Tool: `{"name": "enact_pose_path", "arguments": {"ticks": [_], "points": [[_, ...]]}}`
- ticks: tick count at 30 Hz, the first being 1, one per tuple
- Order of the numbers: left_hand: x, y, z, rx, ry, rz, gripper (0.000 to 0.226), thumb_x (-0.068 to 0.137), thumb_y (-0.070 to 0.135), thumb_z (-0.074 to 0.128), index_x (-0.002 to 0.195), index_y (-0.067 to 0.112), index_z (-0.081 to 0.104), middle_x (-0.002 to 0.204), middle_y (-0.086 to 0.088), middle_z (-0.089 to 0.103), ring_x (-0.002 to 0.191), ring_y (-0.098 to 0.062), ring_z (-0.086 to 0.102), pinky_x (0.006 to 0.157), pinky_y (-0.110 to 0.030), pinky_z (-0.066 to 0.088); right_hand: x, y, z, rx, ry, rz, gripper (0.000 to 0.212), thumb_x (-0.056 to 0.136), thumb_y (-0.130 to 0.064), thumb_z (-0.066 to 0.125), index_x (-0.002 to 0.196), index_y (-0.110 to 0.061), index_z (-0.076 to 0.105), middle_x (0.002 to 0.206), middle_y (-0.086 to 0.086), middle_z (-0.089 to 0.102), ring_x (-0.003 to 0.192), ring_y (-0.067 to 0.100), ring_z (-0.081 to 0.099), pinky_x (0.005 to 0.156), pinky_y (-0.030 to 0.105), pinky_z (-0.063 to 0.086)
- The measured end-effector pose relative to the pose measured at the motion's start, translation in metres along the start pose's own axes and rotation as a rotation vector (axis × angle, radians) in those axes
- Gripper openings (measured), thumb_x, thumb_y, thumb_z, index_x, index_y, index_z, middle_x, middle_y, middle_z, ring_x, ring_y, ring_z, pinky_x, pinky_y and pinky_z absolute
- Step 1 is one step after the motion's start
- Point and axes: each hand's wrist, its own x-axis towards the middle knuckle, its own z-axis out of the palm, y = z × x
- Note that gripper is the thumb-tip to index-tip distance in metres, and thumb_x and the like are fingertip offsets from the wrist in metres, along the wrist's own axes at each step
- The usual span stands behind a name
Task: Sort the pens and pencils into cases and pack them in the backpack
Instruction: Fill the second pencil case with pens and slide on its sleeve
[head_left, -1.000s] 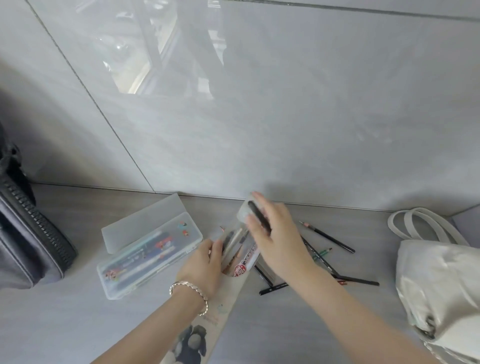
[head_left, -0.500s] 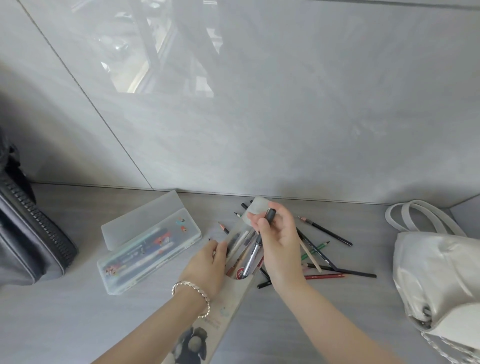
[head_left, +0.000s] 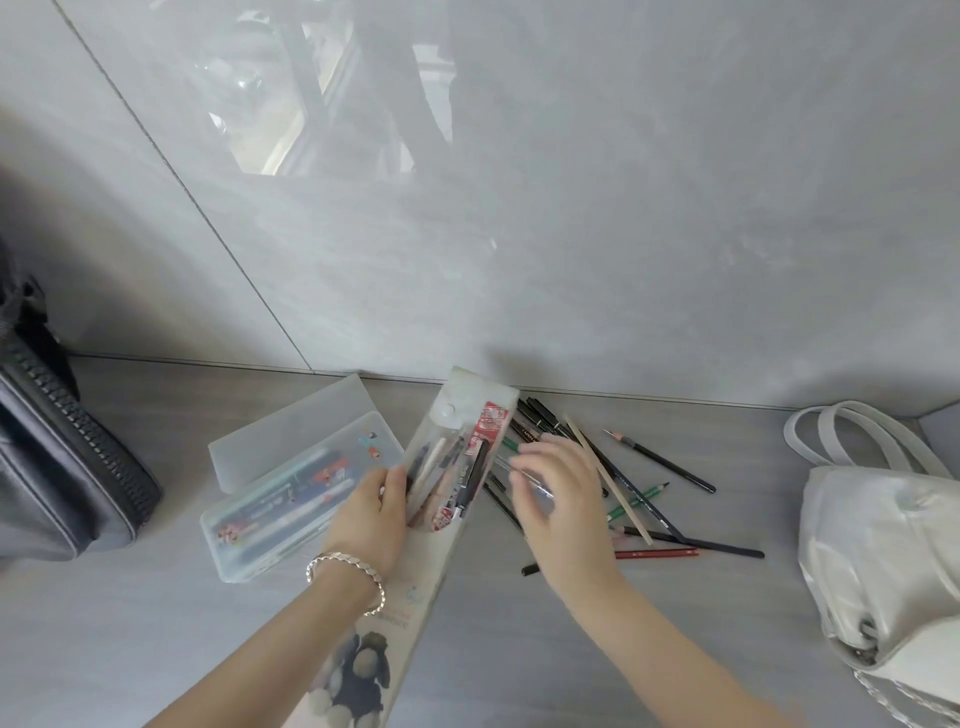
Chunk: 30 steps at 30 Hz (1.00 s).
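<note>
L hand (head_left: 371, 514), silver beaded bracelet (head_left: 345, 574) on the wrist, grips the long clear soft-plastic pouch (head_left: 452, 415) by its L edge, fingers (head_left: 395, 480) curled onto it. The pouch lies mid-view on the grey surface (head_left: 130, 649), running from 6 o'clock up toward 12, w/ the snap flap at the far end. Inside it: a black marker (head_left: 474, 480), sth w/ a red-and-white label, a pale wooden pencil, plus a few I can't make out. A dark plush figure is printed at the near end.

R hand (head_left: 566, 514) hovers at 3 o'clock of the pouch, over the loose pile of pencils and pens (head_left: 639, 500). Its fingers are spread wide, relaxed and blurred, gripping nothing I can see. The pile is black, green, red and bare-wood sticks, crossed over each other.

At 9 o'clock of the pouch, just beside my L hand, sits the frosted hard-plastic case (head_left: 234, 551), its lid (head_left: 291, 431) open toward 11. Pens lie lengthwise in it: blue, red, white, w/ small coloured bits in the far corner.

Far 9 o'clock: dark grey zipped backpack (head_left: 62, 483). Far 3 o'clock: white shiny handbag (head_left: 883, 545).
</note>
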Motion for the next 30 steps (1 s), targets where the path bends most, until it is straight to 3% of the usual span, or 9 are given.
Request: {"name": "enact_pose_path", "arguments": {"ticks": [4, 7, 11, 17, 19, 21, 25, 28, 30], "points": [[0.01, -0.009, -0.012, 0.028, 0.029, -0.033, 0.037, 0.1, 0.033, 0.028, 0.084, 0.009, 0.052, 0.07, 0.003, 0.048, 0.079, -0.026, 0.048, 0.067, -0.031, 0.031, 0.016, 0.038, 0.003, -0.228, -0.32, 0.282, 0.024, 0.09, -0.009, 0.053, 0.113, -0.01, 0.061, 0.108, 0.005, 0.063, 0.105, 0.018, 0.054, 0.093, 0.029, 0.045], [0.013, -0.014, -0.016, 0.044, 0.048, -0.051, 0.037, 0.1, 0.032, 0.027, 0.095, 0.007, 0.054, 0.078, -0.003, 0.053, 0.081, -0.026, 0.048, 0.07, -0.031, 0.031, 0.025, 0.047, 0.015, -0.398, -0.557, 0.238, 0.032, 0.093, -0.015, 0.05, 0.125, -0.012, 0.05, 0.117, 0.005, 0.057, 0.111, 0.02, 0.05, 0.09, 0.029, 0.044], [0.015, -0.021, -0.018, 0.033, 0.054, -0.063, 0.037, 0.099, 0.032, 0.026, 0.099, 0.009, 0.056, 0.093, -0.01, 0.059, 0.083, -0.026, 0.05, 0.069, -0.031, 0.033, 0.03, 0.044, 0.031, -0.574, -0.634, 0.114, 0.029, 0.091, -0.004, 0.045, 0.119, -0.01, 0.052, 0.115, 0.008, 0.055, 0.108, 0.024, 0.05, 0.081, 0.033, 0.046], [0.017, -0.025, -0.02, 0.049, 0.051, -0.068, 0.037, 0.1, 0.034, 0.025, 0.102, 0.015, 0.056, 0.095, -0.01, 0.061, 0.083, -0.027, 0.053, 0.067, -0.031, 0.034, 0.033, 0.042, 0.025, -0.617, -0.726, 0.162, 0.032, 0.086, -0.006, 0.047, 0.118, -0.004, 0.048, 0.11, 0.014, 0.054, 0.097, 0.029, 0.054, 0.064, 0.027, 0.037], [0.018, -0.026, -0.02, 0.048, 0.043, -0.07, 0.038, 0.099, 0.035, 0.025, 0.101, 0.013, 0.056, 0.095, -0.011, 0.062, 0.083, -0.028, 0.054, 0.065, -0.032, 0.034, 0.034, 0.038, 0.02, -0.465, -0.679, 0.262, 0.023, 0.086, -0.007, 0.047, 0.109, -0.004, 0.049, 0.093, 0.01, 0.049, 0.076, 0.024, 0.05, 0.053, 0.02, 0.031], [0.017, -0.025, -0.019, 0.047, 0.031, -0.061, 0.039, 0.099, 0.035, 0.026, 0.095, 0.01, 0.056, 0.09, -0.011, 0.061, 0.082, -0.028, 0.054, 0.062, -0.032, 0.034, 0.038, 0.026, 0.014, -0.151, -0.525, 0.425, 0.011, 0.084, -0.006, 0.049, 0.095, -0.008, 0.049, 0.081, 0.003, 0.045, 0.064, 0.016, 0.042, 0.052, 0.019, 0.031], [0.009, -0.022, -0.011, 0.079, -0.013, -0.051, 0.038, 0.099, 0.036, 0.028, 0.077, 0.011, 0.047, 0.073, -0.008, 0.054, 0.068, -0.024, 0.049, 0.055, -0.03, 0.033, 0.044, -0.02, 0.002, 0.512, -0.2, 0.531, 0.018, 0.079, 0.001, 0.063, 0.084, -0.014, 0.053, 0.077, -0.012, 0.055, 0.071, 0.001, 0.06, 0.069, 0.008, 0.046], [0.002, -0.02, -0.004, 0.078, -0.041, -0.034, 0.037, 0.099, 0.037, 0.03, 0.076, 0.013, 0.048, 0.068, -0.004, 0.052, 0.064, -0.02, 0.049, 0.057, -0.029, 0.034, 0.031, -0.038, 0.01, 0.751, -0.218, 0.554, 0.019, 0.077, -0.001, 0.065, 0.083, -0.016, 0.055, 0.082, -0.005, 0.062, 0.086, 0.017, 0.069, 0.08, 0.025, 0.054], [-0.002, -0.017, -0.001, 0.083, -0.056, -0.013, 0.036, 0.098, 0.039, 0.03, 0.075, 0.017, 0.047, 0.067, -0.003, 0.053, 0.063, -0.019, 0.05, 0.056, -0.029, 0.034, 0.019, -0.042, 0.017, 0.73, -0.272, 0.559, 0.029, 0.081, 0.001, 0.061, 0.093, -0.024, 0.051, 0.085, 0.001, 0.063, 0.086, 0.022, 0.07, 0.077, 0.023, 0.054]]}}
